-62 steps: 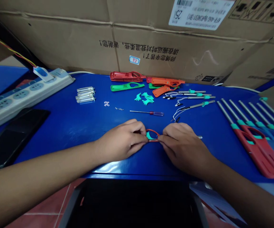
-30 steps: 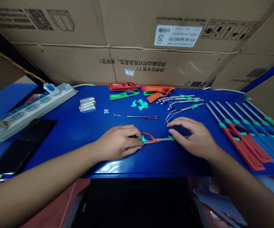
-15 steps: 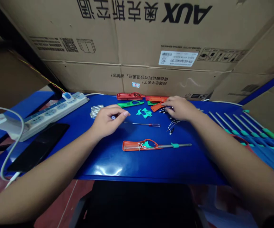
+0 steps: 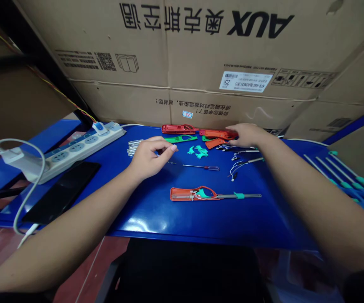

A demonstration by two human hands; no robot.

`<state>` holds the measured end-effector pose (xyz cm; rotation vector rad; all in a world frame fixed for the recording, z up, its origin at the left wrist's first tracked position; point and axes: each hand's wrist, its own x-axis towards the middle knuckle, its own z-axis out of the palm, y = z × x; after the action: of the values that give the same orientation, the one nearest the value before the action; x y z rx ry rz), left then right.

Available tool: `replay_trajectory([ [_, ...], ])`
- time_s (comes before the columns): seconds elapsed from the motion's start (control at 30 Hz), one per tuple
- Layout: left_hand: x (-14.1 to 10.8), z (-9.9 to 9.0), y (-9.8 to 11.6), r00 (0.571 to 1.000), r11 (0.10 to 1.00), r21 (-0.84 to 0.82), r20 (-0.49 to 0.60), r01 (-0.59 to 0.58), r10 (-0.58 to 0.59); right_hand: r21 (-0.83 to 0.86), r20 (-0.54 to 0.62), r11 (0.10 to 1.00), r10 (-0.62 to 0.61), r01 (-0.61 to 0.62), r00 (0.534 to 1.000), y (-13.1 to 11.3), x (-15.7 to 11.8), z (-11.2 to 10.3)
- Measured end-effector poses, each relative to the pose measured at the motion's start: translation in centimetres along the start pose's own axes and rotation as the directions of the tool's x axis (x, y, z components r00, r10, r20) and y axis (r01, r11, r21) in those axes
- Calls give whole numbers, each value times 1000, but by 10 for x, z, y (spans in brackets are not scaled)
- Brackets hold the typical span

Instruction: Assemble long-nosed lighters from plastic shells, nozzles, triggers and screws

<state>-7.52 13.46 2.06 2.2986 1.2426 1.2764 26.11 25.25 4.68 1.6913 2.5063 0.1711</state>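
My left hand [image 4: 150, 158] is closed, thumb against the fingers, above the blue table beside the silver cylinders [image 4: 134, 147]; what it pinches, if anything, is too small to name. My right hand [image 4: 246, 134] reaches to the back, its fingertips at the orange shells [image 4: 216, 134]; a firm grip on them cannot be made out. Red shells [image 4: 178, 128] and a green shell [image 4: 180, 139] lie to the left of it. Nearer me, an orange lighter half [image 4: 180, 194] holds a clear tank, a teal trigger and a metal rod.
Teal triggers [image 4: 201, 152], a screwdriver [image 4: 212, 168] and wired parts [image 4: 235, 166] lie mid-table. At left are a power strip [image 4: 75, 147] and a black phone [image 4: 64, 191]. Metal rods [image 4: 342, 166] lie at right. A cardboard box [image 4: 194, 59] stands behind.
My right hand has shifted from the wired parts back to the orange shells. My left hand stays nearly where it was. The view has turned slightly.
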Motion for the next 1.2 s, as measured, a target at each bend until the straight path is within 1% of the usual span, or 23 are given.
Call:
replay_trajectory([
  [0.1,0,0,0,1000,1000,1,10,5,-5,7,27,1000,6,-6,1000,6,1,6],
  [0.23,0,1,0,1000,1000,-8,23,5,-5,28,-8,999,23,-23,1000,7,2,10],
  [0.37,-1,2,-2,999,1000,-14,40,15,-14,56,-58,998,25,-21,998,6,0,6],
  [0.43,-1,3,-3,998,1000,-19,55,13,-12,68,-113,997,29,-21,993,4,-5,0],
  [0.5,-2,3,-2,998,1000,-19,61,-1,3,83,-193,996,52,-36,980,-4,-16,-6],
  [0.57,-4,4,2,998,999,8,50,-42,41,143,-285,989,75,-35,955,-17,-32,-10],
  [0.6,-5,4,6,996,996,35,44,-80,78,191,-326,982,72,-9,942,-26,-42,-10],
  [0.63,-7,4,11,990,988,71,42,-134,132,332,-379,940,60,75,923,-36,-53,-10],
  [0.67,-9,4,16,980,973,114,51,-199,194,446,-390,883,43,148,920,-46,-64,-8],
  [0.7,-12,4,22,962,950,158,76,-270,261,526,-349,826,-8,203,937,-57,-75,-6],
  [0.77,-17,5,32,915,888,227,164,-400,370,679,-218,706,-70,203,973,-76,-95,-1],
  [0.8,-19,5,36,891,861,246,215,-445,399,736,-150,652,-108,184,983,-84,-103,1],
  [0.83,-22,6,39,875,846,253,261,-469,407,780,-107,602,-136,168,985,-90,-110,3],
  [0.9,-26,7,43,864,854,231,324,-467,385,830,-69,537,-166,149,984,-98,-122,5],
  [0.93,-28,7,43,867,873,206,346,-442,358,829,-78,535,-176,162,981,-100,-125,5],
  [1.0,-29,7,45,864,920,131,413,-368,287,789,-123,573,-209,224,970,-102,-130,6],
  [1.03,-29,7,46,853,939,95,457,-329,253,757,-145,599,-238,263,960,-102,-131,6],
  [1.1,-27,6,48,817,965,60,547,-255,182,705,-164,631,-300,324,940,-103,-132,8],
  [1.2,-25,5,52,767,978,86,635,-188,92,633,-189,658,-382,409,905,-108,-129,12],
])
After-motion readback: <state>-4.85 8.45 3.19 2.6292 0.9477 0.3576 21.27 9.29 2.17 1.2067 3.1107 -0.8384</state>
